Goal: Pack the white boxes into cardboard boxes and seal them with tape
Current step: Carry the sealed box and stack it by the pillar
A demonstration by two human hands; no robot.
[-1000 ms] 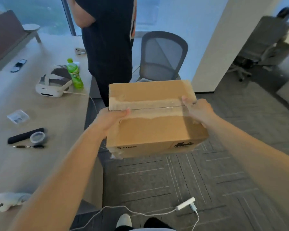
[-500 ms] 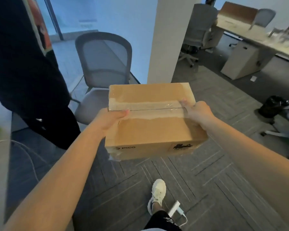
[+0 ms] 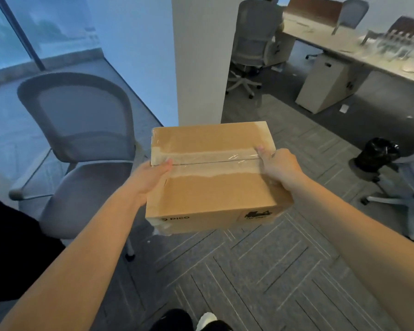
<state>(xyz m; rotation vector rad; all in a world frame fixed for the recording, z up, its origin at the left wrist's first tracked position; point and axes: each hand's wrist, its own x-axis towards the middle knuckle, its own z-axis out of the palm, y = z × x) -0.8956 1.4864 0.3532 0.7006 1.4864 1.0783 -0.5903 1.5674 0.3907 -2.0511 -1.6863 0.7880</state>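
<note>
Grey chair (image 3: 81,139), white pillar (image 3: 198,56), black bin (image 3: 375,151)

- Cool, dim daylight entered from the window (image 3: 58,27) at upper left, tinting the room blue.
- Tape (image 3: 213,158) on the cardboard box (image 3: 213,194) caught a soft sheen.
- The far worktop (image 3: 325,44) was motion-smeared; wide-angle distortion stretched the frame's edges.

The box (image 3: 213,194) in mid-frame is plain brown, with black print on its near side and a pale, glossy strip of clear tape (image 3: 213,161) across its top. The carpet (image 3: 249,271) is dark grey with thin pale lines in angled blocks. The chair (image 3: 81,120) at left is grey, the pillar (image 3: 198,56) white, the bag (image 3: 375,151) at right black.
</note>
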